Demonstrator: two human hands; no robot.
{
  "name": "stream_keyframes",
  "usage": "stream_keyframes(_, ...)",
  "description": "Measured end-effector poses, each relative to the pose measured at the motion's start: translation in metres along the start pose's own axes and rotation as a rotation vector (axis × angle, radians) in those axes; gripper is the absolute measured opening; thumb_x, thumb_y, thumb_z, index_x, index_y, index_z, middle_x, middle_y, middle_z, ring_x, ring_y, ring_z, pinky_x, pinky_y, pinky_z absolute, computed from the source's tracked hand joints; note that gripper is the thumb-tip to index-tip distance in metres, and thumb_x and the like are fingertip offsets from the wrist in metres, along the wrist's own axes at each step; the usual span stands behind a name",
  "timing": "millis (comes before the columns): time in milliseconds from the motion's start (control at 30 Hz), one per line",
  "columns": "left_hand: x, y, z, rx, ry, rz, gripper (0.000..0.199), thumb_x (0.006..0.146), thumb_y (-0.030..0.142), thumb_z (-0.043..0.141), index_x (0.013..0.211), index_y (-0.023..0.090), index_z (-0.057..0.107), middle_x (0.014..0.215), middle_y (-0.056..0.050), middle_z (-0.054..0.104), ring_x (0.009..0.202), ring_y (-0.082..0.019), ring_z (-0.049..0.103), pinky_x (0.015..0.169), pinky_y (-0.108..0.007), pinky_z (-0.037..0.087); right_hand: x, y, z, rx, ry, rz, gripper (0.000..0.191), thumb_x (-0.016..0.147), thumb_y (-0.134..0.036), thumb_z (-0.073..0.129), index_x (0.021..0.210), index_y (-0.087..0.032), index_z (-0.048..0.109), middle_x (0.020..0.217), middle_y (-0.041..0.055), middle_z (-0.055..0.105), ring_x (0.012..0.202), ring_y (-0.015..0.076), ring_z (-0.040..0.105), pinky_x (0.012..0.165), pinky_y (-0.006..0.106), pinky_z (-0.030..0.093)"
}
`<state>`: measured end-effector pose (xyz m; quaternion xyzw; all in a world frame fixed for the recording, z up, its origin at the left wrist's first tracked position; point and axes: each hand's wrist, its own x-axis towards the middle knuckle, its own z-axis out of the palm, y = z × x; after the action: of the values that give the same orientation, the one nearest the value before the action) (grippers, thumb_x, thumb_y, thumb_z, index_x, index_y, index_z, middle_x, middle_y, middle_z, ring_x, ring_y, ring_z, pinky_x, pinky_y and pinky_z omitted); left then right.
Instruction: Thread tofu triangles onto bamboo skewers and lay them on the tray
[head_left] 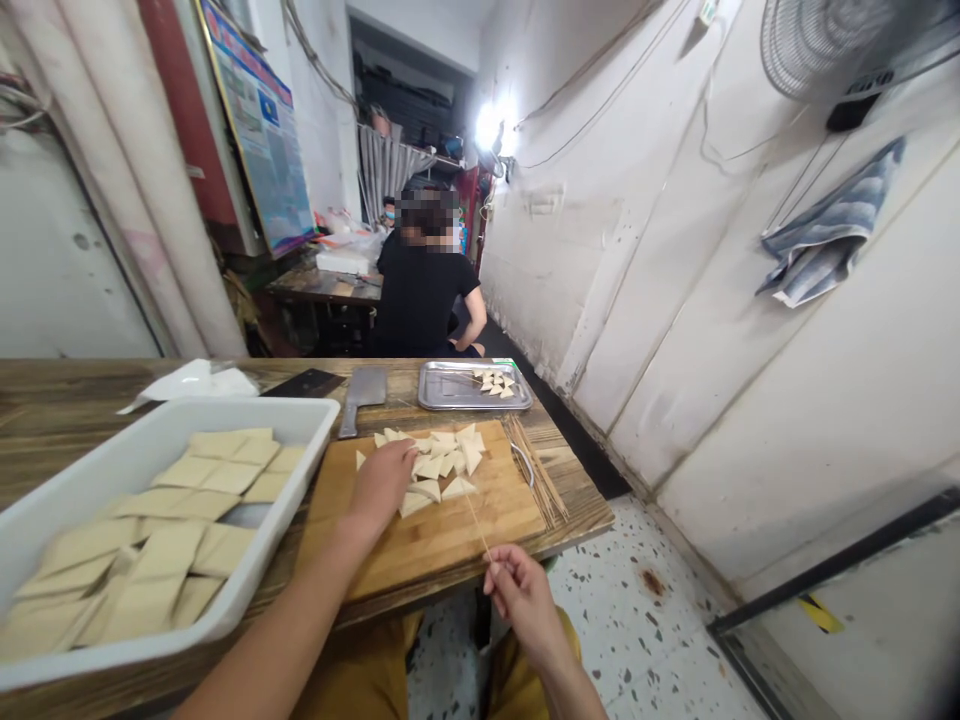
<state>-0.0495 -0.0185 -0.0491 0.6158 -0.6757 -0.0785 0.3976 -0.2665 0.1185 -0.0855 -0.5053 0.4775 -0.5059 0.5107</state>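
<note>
My right hand (519,588) pinches the near end of a thin bamboo skewer (478,528) at the table's front edge. The skewer slants away from me over the wooden cutting board (502,505), its far end at a pale tofu-like triangle (458,488). My left hand (386,478) reaches over the board with its fingers curled together at the left of a heap of cut triangles (442,450). Whatever lies between those fingertips is hidden. Left of the board, a white plastic tub (289,520) holds several flat pale tofu-like sheets (161,555), stacked loosely.
A cleaver (365,392) lies behind the board. Beyond it on the right, a metal tray (450,400) holds skewered triangles. Loose bamboo skewers (541,475) lie along the board's right side. A person in black (427,300) sits past the table (577,515), by the white wall.
</note>
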Motion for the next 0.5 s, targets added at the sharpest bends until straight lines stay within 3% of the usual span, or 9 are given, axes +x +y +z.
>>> stream_keyframes(167, -0.019, -0.006, -0.012, -0.561, 0.125, -0.352, 0.033, 0.077, 0.033, 0.060, 0.103, 0.015, 0.069, 0.094, -0.009, 0.072, 0.091, -0.023, 0.065, 0.087, -0.035, 0.047, -0.005, 0.003, 0.010, 0.041, -0.033, 0.048, 0.045, 0.075, -0.056, 0.064, 0.095, -0.016, 0.057, 0.057, -0.0074, 0.049, 0.039, 0.0021, 0.026, 0.038, 0.015, 0.017)
stream_keyframes(267, -0.028, -0.002, -0.013, -1.133, 0.157, -0.603, 0.019, 0.072, 0.018, 0.068, 0.090, 0.011, 0.070, 0.089, -0.008, 0.072, 0.086, -0.017, 0.066, 0.087, -0.029, 0.050, -0.010, 0.005, 0.021, 0.023, -0.082, 0.085, 0.049, 0.077, -0.058, 0.062, 0.101, -0.016, 0.059, 0.054, -0.0081, 0.046, 0.036, 0.0023, 0.026, 0.035, 0.015, 0.018)
stream_keyframes(333, -0.031, 0.000, -0.015, -1.391, 0.160, -0.713, 0.005, 0.073, 0.007, 0.065, 0.077, 0.009, 0.068, 0.084, -0.007, 0.071, 0.082, -0.014, 0.067, 0.085, -0.025, 0.052, -0.013, 0.008, 0.029, -0.017, -0.126, 0.103, 0.053, 0.078, -0.061, 0.058, 0.103, -0.015, 0.060, 0.052, -0.0076, 0.047, 0.033, 0.0027, 0.027, 0.033, 0.016, 0.019)
stream_keyframes(500, -0.034, 0.004, -0.026, -1.533, 0.093, -0.796, 0.016, 0.074, -0.007, 0.058, 0.076, 0.008, 0.065, 0.078, -0.006, 0.069, 0.076, -0.011, 0.067, 0.077, -0.018, 0.056, -0.020, 0.012, 0.039, -0.212, -0.105, -0.074, 0.049, 0.085, -0.058, 0.050, 0.102, -0.016, 0.066, 0.050, -0.0048, 0.047, 0.040, 0.0070, 0.039, 0.039, 0.018, 0.032)
